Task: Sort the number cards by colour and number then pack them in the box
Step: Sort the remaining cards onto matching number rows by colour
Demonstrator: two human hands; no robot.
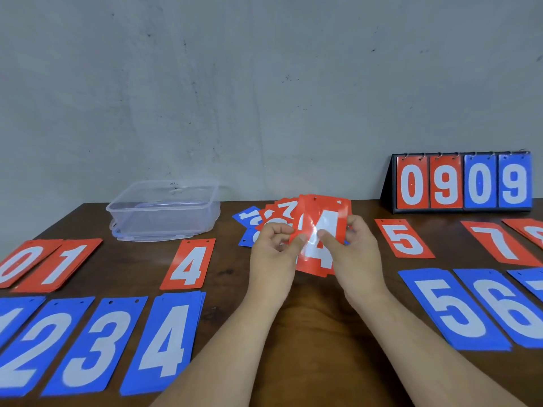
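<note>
Left grip [273, 254] and right grip [355, 251] pinch red 4 card [321, 211].

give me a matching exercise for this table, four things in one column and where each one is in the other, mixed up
Things:
1. clear plastic box
2. flip scoreboard
3. fanned red cards
4. blue 5 pile

Places:
A. front right of the table
B. held between left hand and right hand
C. back left, near the wall
D. back right, standing upright

Pairs: 1-C, 2-D, 3-B, 4-A
</note>
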